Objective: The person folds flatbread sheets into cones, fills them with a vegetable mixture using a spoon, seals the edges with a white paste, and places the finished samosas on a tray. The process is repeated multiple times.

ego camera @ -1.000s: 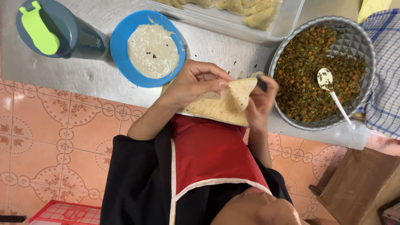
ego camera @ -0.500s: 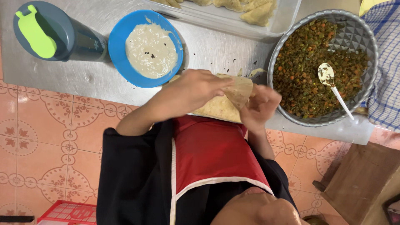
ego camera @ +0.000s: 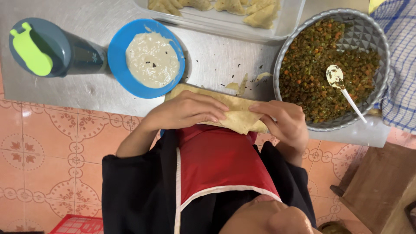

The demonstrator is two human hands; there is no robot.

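Observation:
A thin beige pastry sheet (ego camera: 236, 118) lies folded at the front edge of the metal counter (ego camera: 216, 56). My left hand (ego camera: 188, 110) rests flat over its left part, fingers pointing right. My right hand (ego camera: 281, 121) grips the sheet's right end, fingers curled over the fold. The fingertips of both hands nearly meet on the sheet. To the right stands a grey metal bowl (ego camera: 376, 41) of chopped vegetable filling (ego camera: 312, 73) with a white spoon (ego camera: 344, 89) in it. A blue bowl (ego camera: 119, 52) of whitish paste (ego camera: 151, 58) stands just beyond my left hand.
A dark bottle with a green lid (ego camera: 39, 50) lies at the counter's left. A clear tray (ego camera: 225, 21) of folded pastries sits at the back. A blue checked cloth (ego camera: 401, 65) hangs at the right. Crumbs (ego camera: 240, 82) dot the counter. A wooden stool (ego camera: 385, 190) stands on the tiled floor.
The sheet's raised flap has been folded down. My left hand has moved from pinching its top to lying flat over it. My right hand has shifted right along the fold.

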